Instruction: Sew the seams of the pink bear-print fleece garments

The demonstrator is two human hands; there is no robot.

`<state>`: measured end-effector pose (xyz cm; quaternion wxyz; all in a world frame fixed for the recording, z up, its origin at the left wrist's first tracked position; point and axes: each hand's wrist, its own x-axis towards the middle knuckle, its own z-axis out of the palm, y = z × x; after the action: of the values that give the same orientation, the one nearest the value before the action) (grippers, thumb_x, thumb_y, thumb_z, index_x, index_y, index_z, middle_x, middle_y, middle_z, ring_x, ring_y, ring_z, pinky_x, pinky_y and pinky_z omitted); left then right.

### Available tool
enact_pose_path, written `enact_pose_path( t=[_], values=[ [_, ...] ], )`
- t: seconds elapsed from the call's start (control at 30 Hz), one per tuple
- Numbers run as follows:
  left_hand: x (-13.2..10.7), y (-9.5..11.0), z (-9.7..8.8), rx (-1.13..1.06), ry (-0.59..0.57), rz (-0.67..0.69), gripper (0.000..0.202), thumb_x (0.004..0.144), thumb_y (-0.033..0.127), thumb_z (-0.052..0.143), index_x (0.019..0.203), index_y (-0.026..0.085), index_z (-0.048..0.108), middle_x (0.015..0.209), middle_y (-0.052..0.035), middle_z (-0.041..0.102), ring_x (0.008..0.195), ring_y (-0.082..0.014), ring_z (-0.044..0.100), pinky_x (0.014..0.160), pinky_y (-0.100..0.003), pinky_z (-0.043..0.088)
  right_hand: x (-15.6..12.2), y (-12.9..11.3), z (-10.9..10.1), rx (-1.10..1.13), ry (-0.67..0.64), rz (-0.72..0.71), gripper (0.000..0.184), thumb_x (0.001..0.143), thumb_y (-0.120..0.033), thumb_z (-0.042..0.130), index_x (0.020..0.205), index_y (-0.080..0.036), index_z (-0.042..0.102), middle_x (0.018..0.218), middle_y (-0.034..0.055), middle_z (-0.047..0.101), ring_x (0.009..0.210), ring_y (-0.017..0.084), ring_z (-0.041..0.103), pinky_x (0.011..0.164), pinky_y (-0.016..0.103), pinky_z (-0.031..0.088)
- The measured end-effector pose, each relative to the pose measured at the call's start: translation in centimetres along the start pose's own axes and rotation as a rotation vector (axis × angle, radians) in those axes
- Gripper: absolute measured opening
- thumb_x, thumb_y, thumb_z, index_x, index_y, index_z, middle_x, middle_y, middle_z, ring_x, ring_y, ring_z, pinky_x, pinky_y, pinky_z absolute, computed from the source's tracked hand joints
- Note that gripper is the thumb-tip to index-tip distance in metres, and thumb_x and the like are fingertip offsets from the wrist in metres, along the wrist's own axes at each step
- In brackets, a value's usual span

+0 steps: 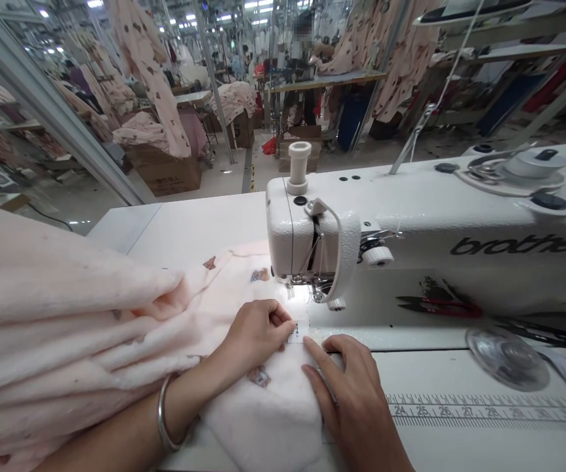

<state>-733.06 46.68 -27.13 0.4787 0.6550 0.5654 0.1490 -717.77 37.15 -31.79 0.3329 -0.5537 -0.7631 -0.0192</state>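
Observation:
Pale pink plush fabric (283,406) with small printed bears lies under the needle area of a white sewing machine (307,229). On the fabric, just in front of the presser foot, is a small white label (297,333) with dark print. My left hand (258,331) pinches this label at its left side, thumb against curled fingers. At the label's right edge, my right hand (349,380) rests with its index fingertip touching and its fingers apart. The right thumb lies on the fabric's right edge. The presser foot area is lit by the machine's lamp.
Red-handled scissors (440,307) and a clear round disc (506,358) lie right of my hands. A printed ruler scale (479,412) runs along the table's front. Bunched fabric (66,314) fills the left side. Beyond stand cardboard boxes (164,169) and hanging garments.

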Motion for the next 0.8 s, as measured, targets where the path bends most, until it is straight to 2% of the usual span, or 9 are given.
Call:
enact_pose_path(
  t=[0.17, 0.5, 0.8],
  values=[
    [0.11, -0.08, 0.09, 0.015, 0.010, 0.020, 0.018, 0.075, 0.034, 0.055, 0.072, 0.016, 0.059, 0.062, -0.0016, 0.063, 0.057, -0.0139, 0.061, 0.055, -0.023, 0.042, -0.24, 0.27, 0.17, 0.001, -0.019, -0.012, 0.030, 0.092, -0.016, 0.048, 0.121, -0.013, 0.054, 0.105, 0.0131, 0.044, 0.101, 0.026, 0.044, 0.080, 0.041, 0.042],
    [-0.17, -0.06, 0.47, 0.045, 0.077, 0.030, 0.014, 0.074, 0.029, 0.055, 0.069, 0.017, 0.060, 0.057, 0.0018, 0.061, 0.055, -0.0118, 0.058, 0.055, -0.022, 0.041, 0.26, -0.24, 0.12, 0.004, 0.082, -0.040, 0.025, 0.092, -0.013, 0.049, 0.114, -0.008, 0.058, 0.099, 0.0143, 0.047, 0.097, 0.027, 0.047, 0.077, 0.042, 0.041],
    [-0.22, 0.00, 0.48, 0.060, 0.080, 0.029, 0.013, 0.075, 0.028, 0.055, 0.071, 0.017, 0.061, 0.061, 0.0014, 0.062, 0.056, -0.0115, 0.058, 0.055, -0.022, 0.041, 0.09, -0.21, 0.11, 0.008, 0.071, -0.033, 0.025, 0.092, -0.013, 0.049, 0.115, -0.010, 0.057, 0.100, 0.0136, 0.046, 0.096, 0.027, 0.047, 0.077, 0.042, 0.041]
  ],
)
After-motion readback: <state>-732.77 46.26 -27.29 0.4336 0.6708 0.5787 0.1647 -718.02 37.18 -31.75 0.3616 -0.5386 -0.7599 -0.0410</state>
